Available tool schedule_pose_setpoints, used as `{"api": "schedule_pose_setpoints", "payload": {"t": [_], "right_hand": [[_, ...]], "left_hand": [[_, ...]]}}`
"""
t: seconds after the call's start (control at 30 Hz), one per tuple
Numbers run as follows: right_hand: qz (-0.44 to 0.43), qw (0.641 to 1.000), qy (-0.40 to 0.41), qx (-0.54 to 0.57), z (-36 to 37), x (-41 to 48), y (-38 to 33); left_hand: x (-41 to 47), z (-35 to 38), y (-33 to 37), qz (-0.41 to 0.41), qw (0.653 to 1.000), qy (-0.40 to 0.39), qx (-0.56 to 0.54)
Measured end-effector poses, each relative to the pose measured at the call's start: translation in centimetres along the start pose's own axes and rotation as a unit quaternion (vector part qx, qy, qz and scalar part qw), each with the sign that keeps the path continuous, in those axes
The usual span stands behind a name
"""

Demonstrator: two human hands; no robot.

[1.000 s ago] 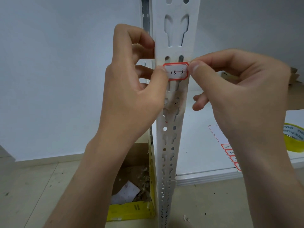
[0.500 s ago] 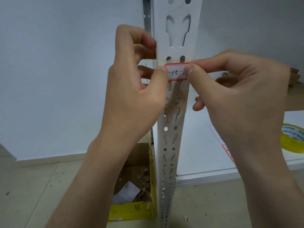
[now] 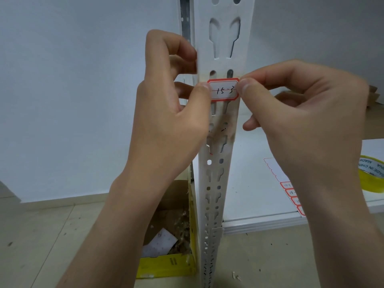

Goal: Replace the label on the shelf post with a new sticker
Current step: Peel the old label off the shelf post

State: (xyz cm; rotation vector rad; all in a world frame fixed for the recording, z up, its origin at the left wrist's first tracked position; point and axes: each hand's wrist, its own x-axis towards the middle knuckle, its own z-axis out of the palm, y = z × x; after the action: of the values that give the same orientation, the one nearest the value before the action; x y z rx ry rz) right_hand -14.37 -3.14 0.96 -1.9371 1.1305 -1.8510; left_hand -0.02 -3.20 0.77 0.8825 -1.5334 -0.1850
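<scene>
A white slotted shelf post (image 3: 216,173) stands upright in the middle of the head view. A red-bordered white sticker (image 3: 224,90) with handwritten "15-3" lies across the post's face. My left hand (image 3: 172,113) presses its thumb on the sticker's left end, with its fingers curled behind the post's left edge. My right hand (image 3: 301,113) has its thumb and forefinger at the sticker's right end. Below the sticker the post shows a brownish patch of old residue (image 3: 223,125).
A sheet of red-bordered stickers (image 3: 287,188) lies on the white shelf board (image 3: 255,183) to the right, partly behind my right arm. A yellow tape roll (image 3: 372,175) sits at the right edge. An open cardboard box (image 3: 168,235) with scraps stands on the floor left of the post.
My right thumb has slid off the sticker's face to its right end, so the whole "15-3" shows again. My left hand has stayed in place.
</scene>
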Motion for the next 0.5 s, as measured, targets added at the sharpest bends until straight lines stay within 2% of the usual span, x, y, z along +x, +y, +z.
{"api": "schedule_pose_setpoints", "payload": {"t": [0.33, 0.5], "right_hand": [[0.008, 0.998, -0.012, -0.054, 0.12, 0.06, -0.06], [0.029, 0.999, -0.031, -0.011, -0.13, 0.19, 0.16]], "left_hand": [[-0.02, -0.01, 0.18, -0.008, 1.0, 0.001, -0.003], [-0.06, 0.01, 0.1, -0.007, 1.0, -0.001, -0.002]]}}
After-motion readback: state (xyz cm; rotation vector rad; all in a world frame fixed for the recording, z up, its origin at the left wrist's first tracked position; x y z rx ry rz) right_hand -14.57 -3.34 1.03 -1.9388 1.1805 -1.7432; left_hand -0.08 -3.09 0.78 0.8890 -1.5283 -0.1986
